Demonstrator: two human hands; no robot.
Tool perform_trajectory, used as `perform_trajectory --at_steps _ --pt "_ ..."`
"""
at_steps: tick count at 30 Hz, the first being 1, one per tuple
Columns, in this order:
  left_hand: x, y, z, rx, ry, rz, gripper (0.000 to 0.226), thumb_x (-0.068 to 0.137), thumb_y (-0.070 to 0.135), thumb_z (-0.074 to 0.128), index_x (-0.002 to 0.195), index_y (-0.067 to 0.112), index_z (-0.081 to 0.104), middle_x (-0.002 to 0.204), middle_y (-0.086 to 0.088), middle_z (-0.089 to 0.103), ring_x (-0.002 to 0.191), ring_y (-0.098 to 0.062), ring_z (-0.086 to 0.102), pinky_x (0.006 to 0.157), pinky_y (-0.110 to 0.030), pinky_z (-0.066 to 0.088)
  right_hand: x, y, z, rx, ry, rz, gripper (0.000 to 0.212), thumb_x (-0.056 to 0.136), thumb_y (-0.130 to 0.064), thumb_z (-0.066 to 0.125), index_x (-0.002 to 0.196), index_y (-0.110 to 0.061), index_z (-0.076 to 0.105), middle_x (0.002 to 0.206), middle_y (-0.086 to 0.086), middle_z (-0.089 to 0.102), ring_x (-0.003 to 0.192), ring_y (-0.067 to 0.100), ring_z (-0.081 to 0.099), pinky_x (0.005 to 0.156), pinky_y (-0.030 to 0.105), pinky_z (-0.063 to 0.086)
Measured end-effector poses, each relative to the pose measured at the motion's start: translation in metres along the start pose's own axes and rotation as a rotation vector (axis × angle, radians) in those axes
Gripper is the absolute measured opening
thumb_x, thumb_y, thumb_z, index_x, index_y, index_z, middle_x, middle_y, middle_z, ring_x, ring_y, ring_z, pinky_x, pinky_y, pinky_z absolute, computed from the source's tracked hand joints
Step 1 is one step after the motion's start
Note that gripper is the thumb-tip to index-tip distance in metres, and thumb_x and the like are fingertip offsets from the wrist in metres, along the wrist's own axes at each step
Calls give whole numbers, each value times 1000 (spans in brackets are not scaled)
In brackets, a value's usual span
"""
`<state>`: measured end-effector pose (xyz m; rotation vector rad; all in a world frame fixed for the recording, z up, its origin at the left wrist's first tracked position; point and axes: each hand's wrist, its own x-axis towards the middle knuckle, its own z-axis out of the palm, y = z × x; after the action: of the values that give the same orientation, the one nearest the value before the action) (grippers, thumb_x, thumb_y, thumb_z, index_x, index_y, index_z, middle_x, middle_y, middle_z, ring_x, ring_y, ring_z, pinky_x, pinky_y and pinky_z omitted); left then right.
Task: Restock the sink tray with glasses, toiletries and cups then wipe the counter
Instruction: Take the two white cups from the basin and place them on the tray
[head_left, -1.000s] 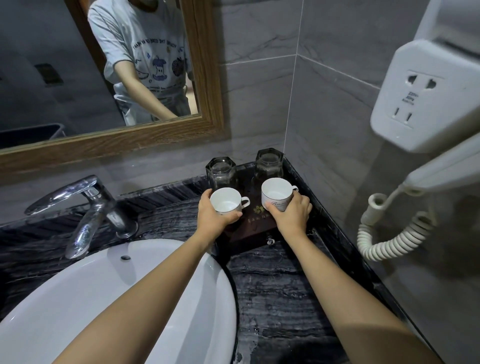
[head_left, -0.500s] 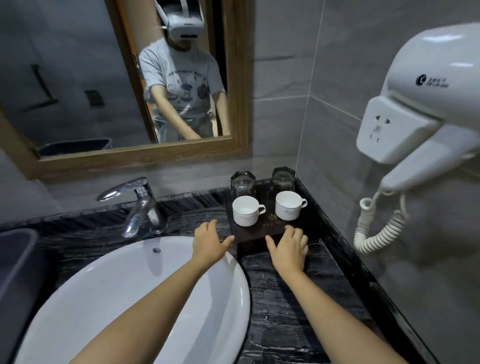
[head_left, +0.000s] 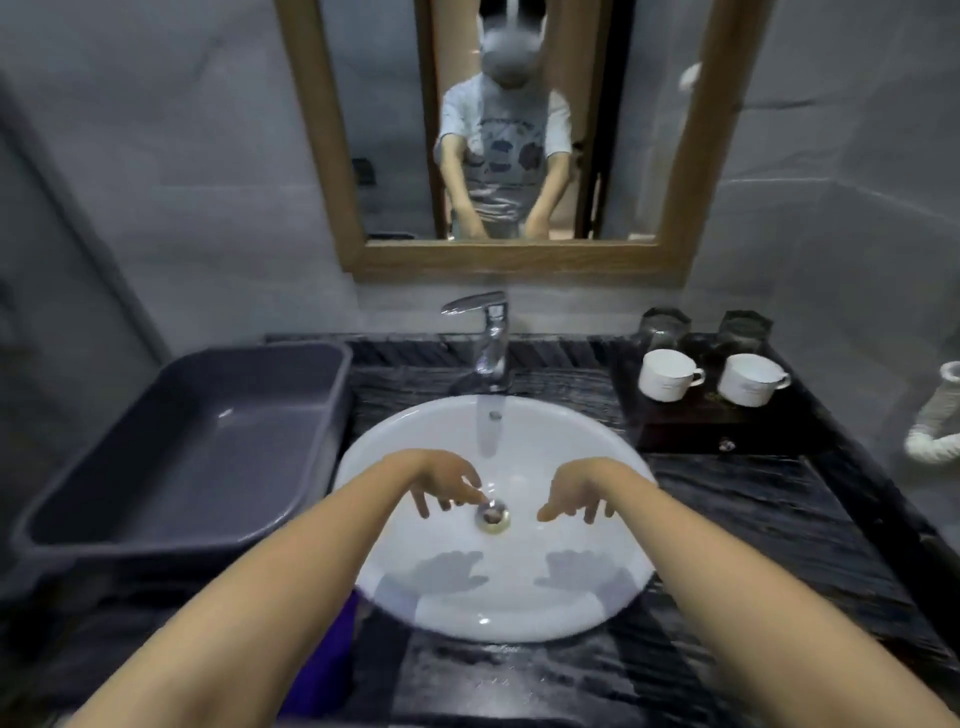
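hands: left hand (head_left: 447, 480) and right hand (head_left: 576, 493) hang over the basin (head_left: 493, 597), fingers loose and apart, holding nothing.
tray (head_left: 691, 431): beyond the right hand and to its right, on the counter (head_left: 753, 519); two cups (head_left: 667, 375) in front, two glasses (head_left: 665, 325) behind, all upright.
step: probably to fetch toiletries or a cloth; none shows on the tray.
tub (head_left: 208, 457): left of the left hand; search there first.
purple thing (head_left: 337, 654): beside the left forearm, maybe a cloth, too blurred to tell.
care: when wiping near the tray, keep the right hand low and off the cup handles.
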<state>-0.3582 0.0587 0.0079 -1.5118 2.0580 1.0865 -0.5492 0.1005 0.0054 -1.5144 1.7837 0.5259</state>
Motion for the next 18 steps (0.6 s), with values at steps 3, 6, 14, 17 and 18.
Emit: perform_trajectory --at_steps 3,6,14,17,18 --pt "-39 -54 7 -39 -21 -21 53 91 38 53 137 17 40 123 -11 57 112 -24 58 82 -41 56 -6 -57 16 -15 -124 -33 52 87 -41 59 129 -13 49 129 7 59 106 28 64 99 45 48" --pt "-75 -110 16 -145 -33 -47 49 91 35 54 134 15 44 112 -11 58 105 -24 60 74 -38 56 -11 -110 33 -30 -180 -115 44 89 -38 59 125 -13 54 110 3 64 90 24 64 94 40 50" --pt "-134 -224 56 -180 229 -140 48 88 32 59 130 9 51 99 -3 64 83 -19 62 74 -35 54 -16 -218 93 -53 -56 -387 38 90 -28 60 118 -2 61 101 12 61 86 23 57 65 29 48" --pt "-130 -243 83 -82 411 -179 56 85 37 61 134 12 47 130 -9 58 117 -24 55 97 -28 41 -6 -234 120 -226 170 -481 37 87 -32 61 112 -5 65 114 15 66 99 27 60 80 31 46" --pt "-126 -247 91 -113 439 -175 59 84 37 62 135 13 45 132 -10 57 121 -24 53 98 -27 39 -2 -236 130 -246 210 -493 40 87 -35 60 114 -6 64 120 15 65 107 28 59 87 31 45"
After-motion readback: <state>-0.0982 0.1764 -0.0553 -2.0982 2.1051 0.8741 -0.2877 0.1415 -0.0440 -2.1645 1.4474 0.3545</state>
